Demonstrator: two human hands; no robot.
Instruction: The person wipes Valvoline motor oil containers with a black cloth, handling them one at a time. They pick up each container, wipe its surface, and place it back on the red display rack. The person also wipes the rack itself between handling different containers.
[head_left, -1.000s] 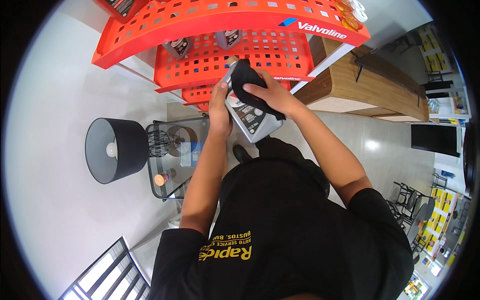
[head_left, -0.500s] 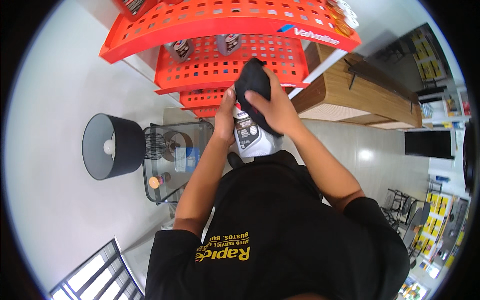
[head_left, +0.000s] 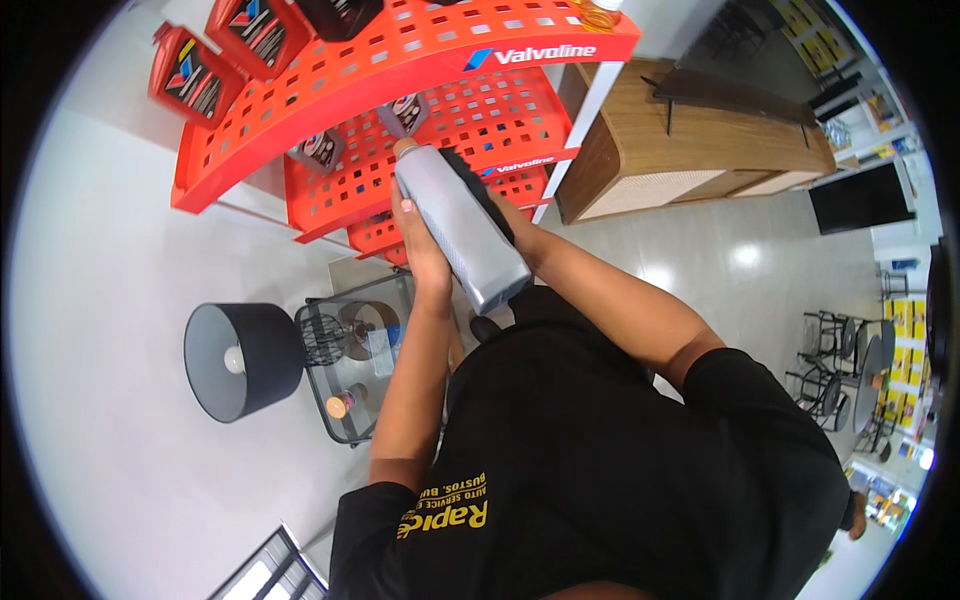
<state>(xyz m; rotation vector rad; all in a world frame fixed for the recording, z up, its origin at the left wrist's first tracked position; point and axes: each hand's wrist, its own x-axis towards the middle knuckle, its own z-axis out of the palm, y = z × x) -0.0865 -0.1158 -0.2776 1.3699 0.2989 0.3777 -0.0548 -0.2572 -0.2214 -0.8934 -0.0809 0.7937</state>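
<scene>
A silver-grey motor oil bottle [head_left: 460, 230] with a copper-coloured cap [head_left: 404, 147] is tilted in front of me, its plain narrow side facing up. My left hand [head_left: 422, 248] is closed around the bottle's left side, thumb showing along it. On the other side, a black cloth [head_left: 470, 178] lies against the bottle. My right hand [head_left: 522, 236] presses that cloth to it; most of its fingers are hidden behind the cloth and bottle. Just beyond the cap stands a red perforated display rack [head_left: 400, 88].
Red oil bottles [head_left: 195, 78] and a black one [head_left: 340, 15] stand on the rack's top shelf, grey bottles [head_left: 404, 115] below. At left are a black-shaded lamp [head_left: 245, 360] and a glass side table [head_left: 350, 432]. A wooden cabinet [head_left: 690, 135] stands at right.
The bottle has been turned from its label face to a plain side, and leans up to the left. The cloth has slid from over its top to its right side. My view has shifted too.
</scene>
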